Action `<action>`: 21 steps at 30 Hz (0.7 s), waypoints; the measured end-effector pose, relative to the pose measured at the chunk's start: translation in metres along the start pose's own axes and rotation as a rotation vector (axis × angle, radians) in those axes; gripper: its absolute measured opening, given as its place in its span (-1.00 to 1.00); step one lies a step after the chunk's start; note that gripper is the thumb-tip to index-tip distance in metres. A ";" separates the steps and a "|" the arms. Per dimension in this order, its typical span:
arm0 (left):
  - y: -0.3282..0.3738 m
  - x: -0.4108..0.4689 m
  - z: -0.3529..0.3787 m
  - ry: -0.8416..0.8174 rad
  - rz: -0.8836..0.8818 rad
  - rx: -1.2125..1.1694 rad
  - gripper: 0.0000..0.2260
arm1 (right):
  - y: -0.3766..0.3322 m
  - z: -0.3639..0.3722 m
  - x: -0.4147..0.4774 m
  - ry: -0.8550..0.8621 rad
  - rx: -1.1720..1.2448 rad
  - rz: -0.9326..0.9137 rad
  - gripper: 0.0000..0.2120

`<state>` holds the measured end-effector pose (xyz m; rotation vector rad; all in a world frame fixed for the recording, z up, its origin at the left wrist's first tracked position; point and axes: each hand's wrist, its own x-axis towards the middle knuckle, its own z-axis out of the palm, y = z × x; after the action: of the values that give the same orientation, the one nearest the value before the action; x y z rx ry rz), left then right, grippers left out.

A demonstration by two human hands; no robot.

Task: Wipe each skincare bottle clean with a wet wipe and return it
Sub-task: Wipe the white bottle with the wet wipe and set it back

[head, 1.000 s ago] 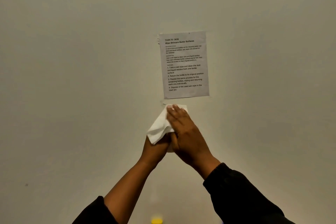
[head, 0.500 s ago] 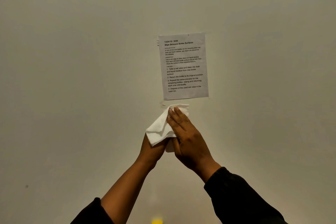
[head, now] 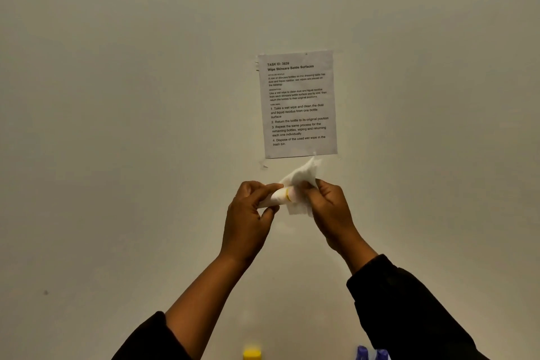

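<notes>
Centre frame, left hand (head: 248,210) pinches the small tube (head: 277,197), likely light and slick, while right hand (head: 327,204) clutches the soft wipe (head: 301,181).

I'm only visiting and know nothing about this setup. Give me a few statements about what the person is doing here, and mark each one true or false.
1. The left hand grips a small white bottle with a yellow band. True.
2. The right hand is empty. False: it holds a wet wipe bunched against the bottle's end.
3. A printed sheet hangs on the wall just above the hands. True.
4. A red cap shows at the bottom edge of the picture. False: the cap there is yellow.
</notes>
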<state>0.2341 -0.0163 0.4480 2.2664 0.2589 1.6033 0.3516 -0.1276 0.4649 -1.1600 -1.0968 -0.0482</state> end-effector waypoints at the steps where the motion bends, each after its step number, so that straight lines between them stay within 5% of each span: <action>1: 0.001 0.001 0.001 0.000 0.015 0.046 -0.67 | 0.001 0.000 -0.001 -0.008 -0.092 -0.076 -0.77; 7: 0.002 0.002 0.000 0.043 0.013 0.128 -0.81 | 0.002 0.001 -0.012 -0.150 -0.540 -0.496 -0.72; 13: 0.004 0.000 -0.001 0.025 0.067 0.232 -0.76 | 0.005 -0.001 -0.007 -0.114 -0.591 -0.361 -0.76; 21: 0.006 0.003 -0.002 -0.105 -0.189 -0.022 -0.91 | 0.003 0.010 -0.018 -0.152 -0.789 -0.548 -0.54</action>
<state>0.2327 -0.0200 0.4533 2.2276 0.4127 1.3815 0.3373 -0.1271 0.4500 -1.5245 -1.5718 -0.8983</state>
